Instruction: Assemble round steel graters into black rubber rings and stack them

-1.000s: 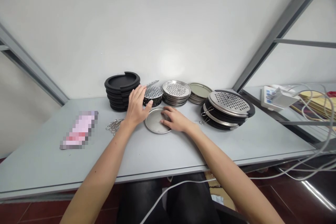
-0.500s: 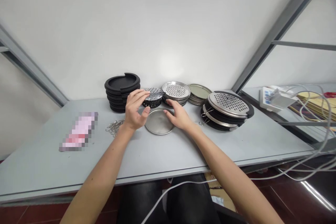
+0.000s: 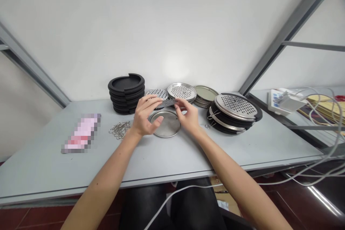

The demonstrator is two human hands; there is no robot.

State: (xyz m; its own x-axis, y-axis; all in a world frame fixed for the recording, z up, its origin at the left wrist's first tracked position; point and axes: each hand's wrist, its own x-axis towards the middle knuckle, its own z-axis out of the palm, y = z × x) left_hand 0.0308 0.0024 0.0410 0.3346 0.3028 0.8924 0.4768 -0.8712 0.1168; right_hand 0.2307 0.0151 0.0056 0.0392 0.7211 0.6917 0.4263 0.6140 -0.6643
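Note:
A dark perforated metal disc is tilted nearly edge-on above a shallow round metal tray lying on the table. My left hand has its fingers on the disc's left side, with the thumb sticking out over the tray. At the right side, my right hand grips the disc's edge between thumb and fingers. Just behind is a stack of smaller perforated discs, partly hidden by my left fingers. Wire clips lie in a loose pile left of my left hand.
Black rings are stacked at back left. Behind my right hand are stacks of perforated silver plates and plain round trays. Clipped black-and-silver assemblies stand at right. A blurred pink item lies left. White cables hang at right.
The perforated disc has come forward and right from over the small stack, between my hands. My right fingers have closed on its edge, and my left hand has shifted right.

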